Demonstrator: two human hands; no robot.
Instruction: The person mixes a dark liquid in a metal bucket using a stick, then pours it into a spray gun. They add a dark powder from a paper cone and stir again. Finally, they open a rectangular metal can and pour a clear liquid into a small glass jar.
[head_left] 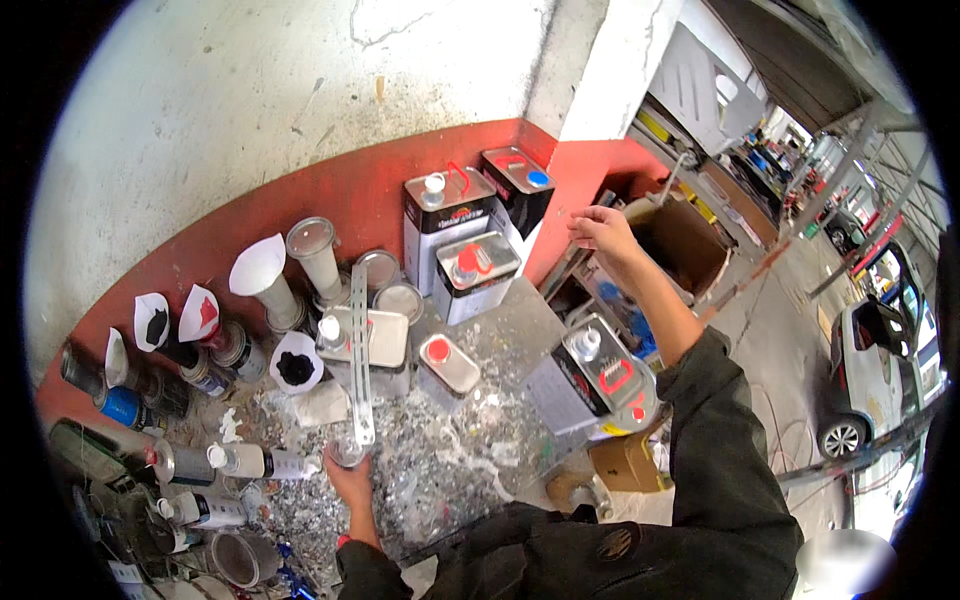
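Note:
My left hand (350,487) is closed round a small clear cup (346,454) at the near left of the worktable. A long metal mixing stick (361,350) with slots along it has its lower end at the cup's rim and reaches away over a rectangular can (388,338). Raised to the right, beside the tall cans, my right hand (603,232) has its fingers loosely bent and apart, with nothing visible in them. Nearest to it is a black can with a blue cap (520,190). A small can with a red cap (449,364) stands right of the stick.
The worktable (430,490) is crusted with paint. Paint-stained cups and paper strainers (258,268) line the wall side. White-capped bottles (240,460) lie at left. A solvent can (590,375) stands at the right edge; beyond are a cardboard box (685,240) and a car (870,365).

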